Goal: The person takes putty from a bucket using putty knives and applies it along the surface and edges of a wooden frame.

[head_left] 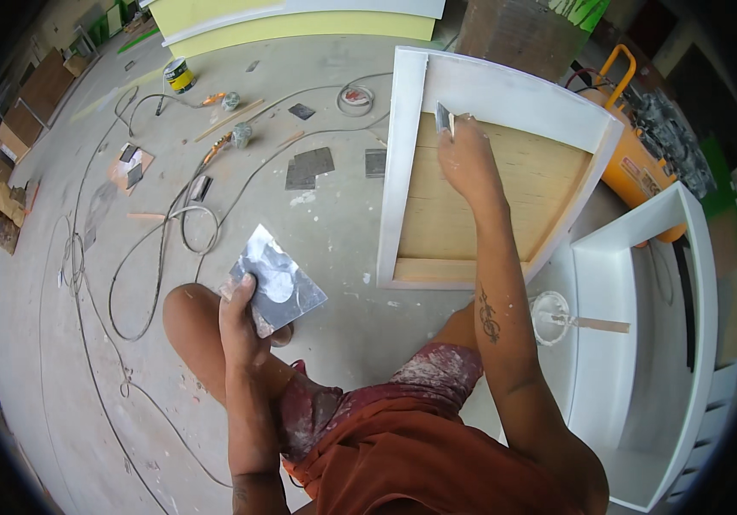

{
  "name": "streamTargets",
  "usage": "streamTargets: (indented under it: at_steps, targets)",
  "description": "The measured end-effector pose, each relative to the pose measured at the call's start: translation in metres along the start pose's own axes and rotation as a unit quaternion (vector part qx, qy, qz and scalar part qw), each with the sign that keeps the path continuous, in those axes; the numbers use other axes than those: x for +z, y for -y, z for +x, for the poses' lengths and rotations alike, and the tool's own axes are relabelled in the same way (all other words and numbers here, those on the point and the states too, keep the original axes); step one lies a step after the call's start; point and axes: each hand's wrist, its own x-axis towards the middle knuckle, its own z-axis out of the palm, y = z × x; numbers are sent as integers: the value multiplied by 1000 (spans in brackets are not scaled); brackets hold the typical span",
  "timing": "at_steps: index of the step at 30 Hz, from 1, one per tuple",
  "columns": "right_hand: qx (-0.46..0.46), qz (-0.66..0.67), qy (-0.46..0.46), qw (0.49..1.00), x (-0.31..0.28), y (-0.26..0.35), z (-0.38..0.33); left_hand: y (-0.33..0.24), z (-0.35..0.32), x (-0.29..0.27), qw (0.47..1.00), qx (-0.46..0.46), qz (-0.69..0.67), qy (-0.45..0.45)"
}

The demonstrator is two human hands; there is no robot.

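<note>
My left hand (238, 311) grips a square metal plate (300, 296) by its near left edge, over my left thigh. A smear of white putty lies on the plate's face. At arm's length, my right hand (470, 159) is closed around a putty knife (443, 117). Its blade is at the white inner band of a shallow wooden cabinet frame (510, 79), near the upper left inside corner. White covers the frame's far band and left side, while the recessed back panel (437, 210) is bare wood. Whether the blade touches the frame I cannot tell.
A white open cabinet box (604, 343) stands at the right, beside a round putty container (549, 311) with a stick across it. Behind the frame sits an orange air compressor (639, 163). Hoses (163, 232), sandpaper sheets (309, 167) and a paint can (179, 75) lie about the floor.
</note>
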Motion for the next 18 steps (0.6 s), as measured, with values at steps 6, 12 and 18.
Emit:
streamTargets:
  at_steps: [6,12,18]
  targets:
    - [-17,-11,6,1000,13,13,1,1,13,-6,998,51,1,-41]
    - [-47,-7,-48,998,4,22,21,1,20,-11,998,46,-26,-33]
    - [0,-32,7,999,9,-7,18,2,15,-10,998,39,-18,-50]
